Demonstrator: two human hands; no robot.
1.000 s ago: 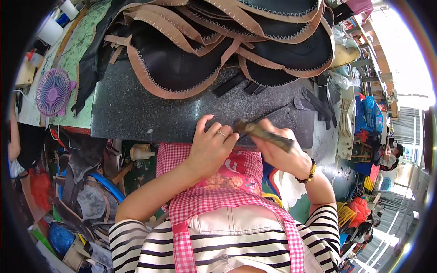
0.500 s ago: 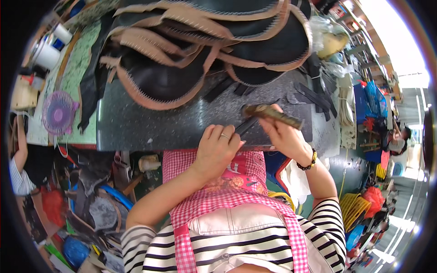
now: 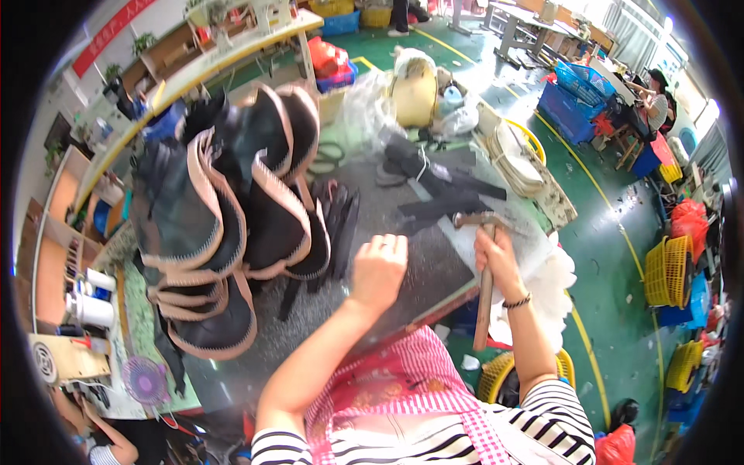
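My right hand grips a hammer near its head, with the wooden handle hanging down past the table's edge. My left hand is above the dark tabletop, its fingers curled inward; whatever may be in them is hidden. Left of that hand lie black strips. Beyond the hammer head is a bundle of black strips, bound with a white tie. A pile of black curved leather pieces with tan, stitched edges covers the table's left part.
Scissors lie behind the pile, near a crumpled clear plastic bag. A small purple fan stands at the left. Stacked pale pieces sit at the right edge. Yellow baskets stand on the green floor; other people work nearby.
The view has swung to the right, so the leather pile now shows at the left. My hands have drawn apart; the black strip by my left fingers no longer shows there. The hammer now hangs handle-down.
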